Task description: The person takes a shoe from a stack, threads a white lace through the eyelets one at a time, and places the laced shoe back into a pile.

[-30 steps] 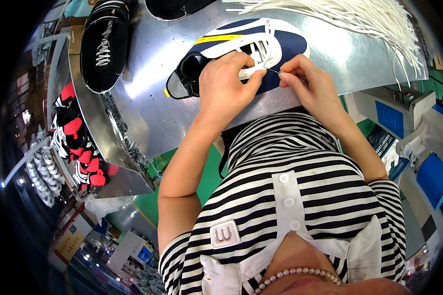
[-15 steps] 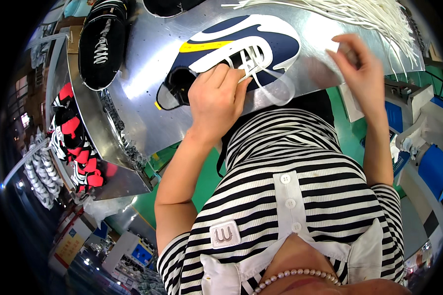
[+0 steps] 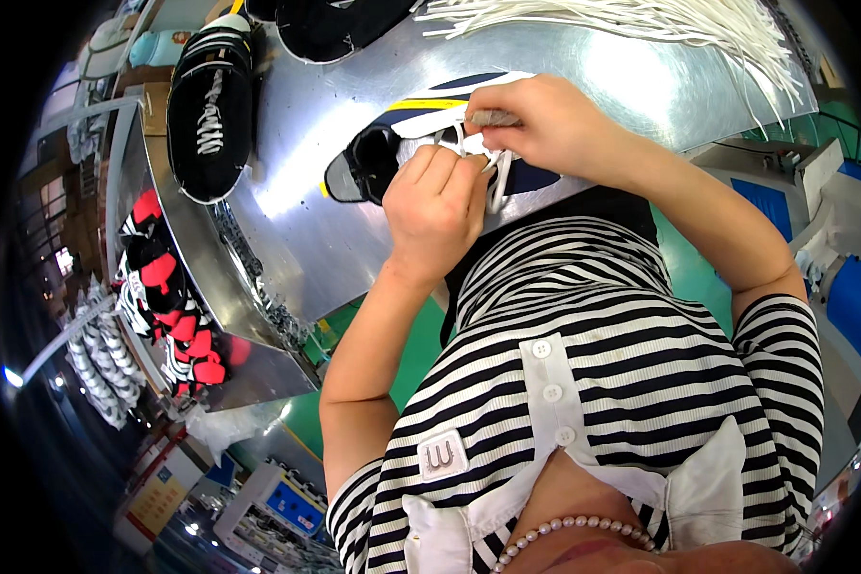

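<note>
Shoe upper (image 3: pixel 429 122) is laid by the worktop's (image 3: pixel 301 234) near edge, gripped in the left hand's (image 3: pixel 435 212) closed fingers, apparently for steadiness, while white lace (image 3: pixel 502 178) seems pinched by the right hand (image 3: pixel 550 126).

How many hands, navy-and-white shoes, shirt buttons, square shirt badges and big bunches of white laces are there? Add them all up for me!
Hands: 2, left hand and right hand
Navy-and-white shoe: 1
Shirt buttons: 3
Square badge: 1
Bunch of white laces: 1
Total: 8
</note>
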`<state>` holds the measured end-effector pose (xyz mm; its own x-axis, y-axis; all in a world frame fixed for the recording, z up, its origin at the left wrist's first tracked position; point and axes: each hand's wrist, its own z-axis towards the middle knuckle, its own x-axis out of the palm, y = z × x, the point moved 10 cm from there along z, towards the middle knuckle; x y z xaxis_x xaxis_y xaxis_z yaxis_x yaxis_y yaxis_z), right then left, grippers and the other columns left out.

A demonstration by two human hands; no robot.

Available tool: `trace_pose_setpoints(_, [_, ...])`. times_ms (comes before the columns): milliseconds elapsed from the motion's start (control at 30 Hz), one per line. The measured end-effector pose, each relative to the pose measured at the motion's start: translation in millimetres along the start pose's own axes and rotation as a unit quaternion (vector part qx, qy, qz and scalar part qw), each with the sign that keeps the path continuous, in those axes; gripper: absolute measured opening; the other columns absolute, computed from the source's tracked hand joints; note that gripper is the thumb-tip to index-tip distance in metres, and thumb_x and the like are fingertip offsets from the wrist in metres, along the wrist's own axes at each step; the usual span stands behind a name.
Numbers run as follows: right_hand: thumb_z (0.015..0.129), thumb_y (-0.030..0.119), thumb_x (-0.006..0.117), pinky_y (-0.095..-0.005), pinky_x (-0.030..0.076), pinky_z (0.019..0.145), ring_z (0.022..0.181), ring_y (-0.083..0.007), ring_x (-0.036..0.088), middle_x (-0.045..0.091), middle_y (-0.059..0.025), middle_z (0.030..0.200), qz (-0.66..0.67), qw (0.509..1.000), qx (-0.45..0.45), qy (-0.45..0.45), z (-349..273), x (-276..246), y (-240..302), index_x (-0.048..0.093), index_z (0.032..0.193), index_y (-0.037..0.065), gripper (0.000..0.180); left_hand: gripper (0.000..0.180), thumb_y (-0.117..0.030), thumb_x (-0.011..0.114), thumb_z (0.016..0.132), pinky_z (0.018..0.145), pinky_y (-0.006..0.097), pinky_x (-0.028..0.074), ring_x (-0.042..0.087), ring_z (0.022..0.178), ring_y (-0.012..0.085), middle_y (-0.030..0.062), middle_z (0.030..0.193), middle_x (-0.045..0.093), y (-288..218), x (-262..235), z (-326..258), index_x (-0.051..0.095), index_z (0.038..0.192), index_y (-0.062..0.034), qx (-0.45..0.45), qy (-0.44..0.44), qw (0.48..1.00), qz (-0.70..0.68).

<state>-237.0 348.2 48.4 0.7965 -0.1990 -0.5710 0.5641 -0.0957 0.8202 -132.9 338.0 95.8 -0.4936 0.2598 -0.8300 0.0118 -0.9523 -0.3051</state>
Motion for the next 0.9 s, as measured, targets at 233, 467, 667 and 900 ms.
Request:
trace_pose_setpoints(233, [0.091, 0.013, 0.063, -0.0276, 0.056, 0.075, 0.093, -0.0146, 0.068, 0.072, -0.0094, 0.101, 0.301, 0.918, -0.065, -0.249, -20.1, -181.8, 9.7, 0.068, 0.109, 0.003, 0.021, 0.018, -0.007, 0.078, 0.073, 0.058, 0.035, 0.044, 0.056, 0.064, 0.0257, 0.0081, 0.073, 0.061, 6.8, 11.0, 4.7, 0.066, 0.086, -0.0053, -0.054, 0.069, 0.995, -0.051])
trace_pose_setpoints(467, [0.09, 0.012, 0.067, -0.021, 0.049, 0.083, 0.087, -0.007, 0.062, 0.07, -0.0023, 0.092, 0.327, 0.94, 0.05, -0.088, -17.1, -22.9, -20.3, 0.07, 0.103, 0.001, 0.017, 0.051, -0.021, 0.068, 0.09, 0.078, 0.037, 0.052, 0.067, 0.082, 0.0335, 0.0179, 0.093, 0.069, 47.9, 6.9, -12.1, 0.042, 0.13, -0.002, -0.3, 0.066, 0.916, -0.257])
trace_pose_setpoints(667, [0.087, 0.013, 0.067, -0.0266, 0.049, 0.071, 0.076, -0.011, 0.063, 0.068, -0.0026, 0.086, 0.243, 0.964, 0.066, -0.085, 1.4, -8.7, -16.7, 0.07, 0.095, 0.004, 0.012, 0.059, -0.037, 0.063, 0.093, 0.082, 0.043, 0.048, 0.061, 0.091, 0.0362, 0.0228, 0.099, 0.067, 72.4, 10.3, -19.0, 0.043, 0.132, 0.0025, -0.359, 0.031, 0.915, -0.182])
trace_pose_setpoints(900, [0.09, 0.018, 0.064, -0.0325, 0.049, 0.073, 0.081, -0.0221, 0.064, 0.065, -0.01, 0.1, 0.142, 0.983, 0.026, -0.114, 2.5, -10.8, -13.6, 0.064, 0.104, 0.004, 0.02, 0.047, -0.018, 0.078, 0.081, 0.077, 0.028, 0.053, 0.068, 0.086, 0.0172, 0.0127, 0.094, 0.071, 67.8, 10.5, -16.6, 0.056, 0.117, 0.0021, -0.359, -0.049, 0.922, -0.133])
